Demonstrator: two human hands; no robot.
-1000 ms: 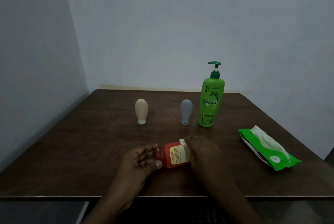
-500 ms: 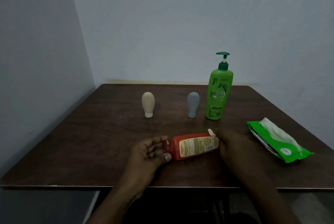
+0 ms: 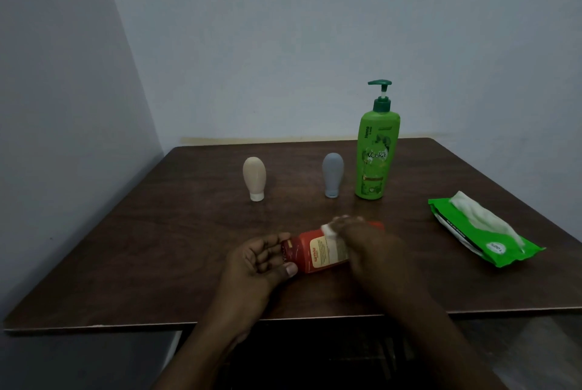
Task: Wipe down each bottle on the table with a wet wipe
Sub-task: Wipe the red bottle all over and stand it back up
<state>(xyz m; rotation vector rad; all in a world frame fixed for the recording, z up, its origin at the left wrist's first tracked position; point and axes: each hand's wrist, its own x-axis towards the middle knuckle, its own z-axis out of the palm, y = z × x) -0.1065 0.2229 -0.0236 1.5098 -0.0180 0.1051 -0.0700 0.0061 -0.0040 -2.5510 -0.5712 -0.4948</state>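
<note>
Red bottle in curled left hand; wipe seemingly tight in right hand.

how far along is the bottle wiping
Done: cannot tell. In hand: the left hand grips the red plastic bottle lying on its side; the right hand presses a white wet wipe on it. Left: the beige squeeze bottle, grey squeeze bottle and green pump bottle stand untouched.

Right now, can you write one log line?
left hand: holds red bottle | right hand: presses wipe on it
</note>
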